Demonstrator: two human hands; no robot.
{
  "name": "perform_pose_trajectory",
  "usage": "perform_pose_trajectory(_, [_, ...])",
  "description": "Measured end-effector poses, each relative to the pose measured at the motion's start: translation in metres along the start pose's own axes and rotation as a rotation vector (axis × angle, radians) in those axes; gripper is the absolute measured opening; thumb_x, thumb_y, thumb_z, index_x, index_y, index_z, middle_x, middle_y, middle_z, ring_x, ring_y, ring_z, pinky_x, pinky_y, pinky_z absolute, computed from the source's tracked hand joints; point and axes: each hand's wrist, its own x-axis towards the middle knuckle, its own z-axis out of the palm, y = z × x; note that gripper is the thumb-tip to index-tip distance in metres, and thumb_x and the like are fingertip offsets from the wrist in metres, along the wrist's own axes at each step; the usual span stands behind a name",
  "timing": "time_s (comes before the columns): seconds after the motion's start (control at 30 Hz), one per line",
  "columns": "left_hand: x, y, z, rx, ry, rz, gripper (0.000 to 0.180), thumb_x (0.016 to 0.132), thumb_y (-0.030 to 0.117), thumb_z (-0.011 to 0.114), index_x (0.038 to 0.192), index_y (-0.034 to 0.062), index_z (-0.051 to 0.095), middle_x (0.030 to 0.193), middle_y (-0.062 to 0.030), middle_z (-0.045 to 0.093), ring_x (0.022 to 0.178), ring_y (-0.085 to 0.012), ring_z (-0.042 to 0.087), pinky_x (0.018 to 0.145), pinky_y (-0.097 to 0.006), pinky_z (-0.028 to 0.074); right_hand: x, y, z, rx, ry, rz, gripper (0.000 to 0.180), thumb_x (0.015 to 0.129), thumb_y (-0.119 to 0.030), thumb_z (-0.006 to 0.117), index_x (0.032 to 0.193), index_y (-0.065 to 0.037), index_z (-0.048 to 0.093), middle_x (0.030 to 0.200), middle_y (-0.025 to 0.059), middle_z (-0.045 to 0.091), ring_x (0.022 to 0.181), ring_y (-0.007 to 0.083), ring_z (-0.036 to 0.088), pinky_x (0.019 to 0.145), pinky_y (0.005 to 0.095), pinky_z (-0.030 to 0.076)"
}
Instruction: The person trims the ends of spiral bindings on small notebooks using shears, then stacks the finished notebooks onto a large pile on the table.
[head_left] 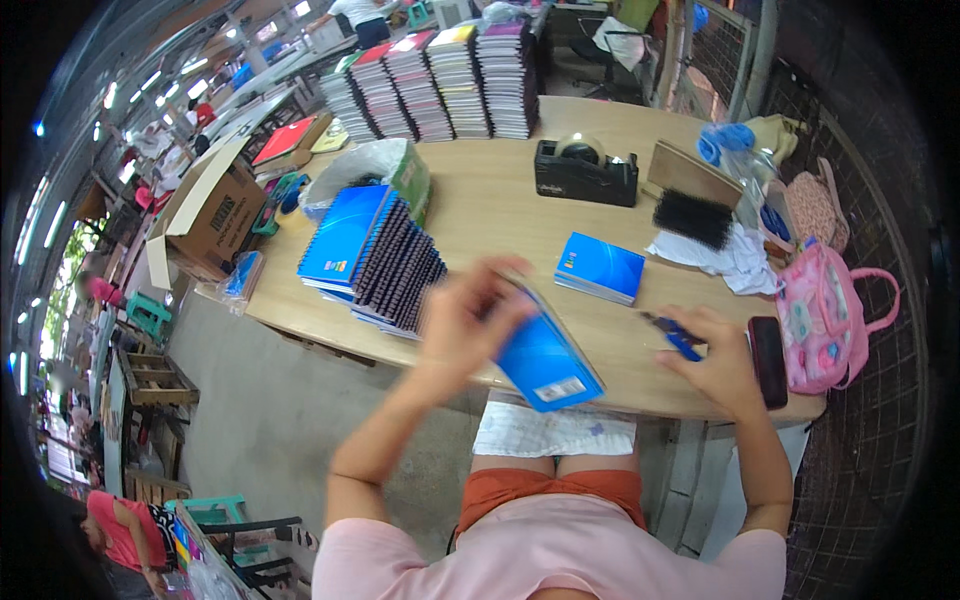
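1. The left hand pinches a blue notebook by its upper-left corner, fingers curled round the edge; the hand is blurred, so the exact grip is hard to read.
2. The notebook hangs over the table's near edge, its long axis running from upper left to lower right, away from the left hand and toward the right.
3. The right hand rests on the table right of the notebook, fingers loosely closed on blue-handled pliers.
4. The left hand is on the notebook; the right is near but apart.
5. A second blue notebook lies flat beyond it; a stack of spiral pads sits to its left.
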Motion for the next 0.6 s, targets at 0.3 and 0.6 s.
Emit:
perform_pose_trajectory(0.3, [0.187,-0.121,-0.283,0.079,0.635,-0.075,0.058,0.086,0.014,0.076,0.136,-0.0010,0.053,0.113,-0.0160,0.065,0.098,-0.0188,0.061,0.086,-0.032,0.050,-0.020,0.037,-0.014,0.051,0.200,0.065,0.055,0.069,-0.021,0.083,0.117,0.000,0.069,0.081,0.0111,0.063,0.073,0.0191,0.058,0.069,0.0299,0.046])
perform_pose_trajectory(0.6, [0.166,-0.098,-0.229,0.525,0.569,0.122,0.018,0.095,0.009,0.060,0.101,0.0070,0.076,0.084,-0.0081,0.074,0.074,-0.0135,0.067,0.070,-0.028,0.049,-0.035,0.038,-0.014,0.118,0.239,0.248,0.053,0.068,-0.014,0.082,0.117,0.003,0.068,0.078,0.0075,0.058,0.072,0.0142,0.054,0.067,0.0276,0.044])
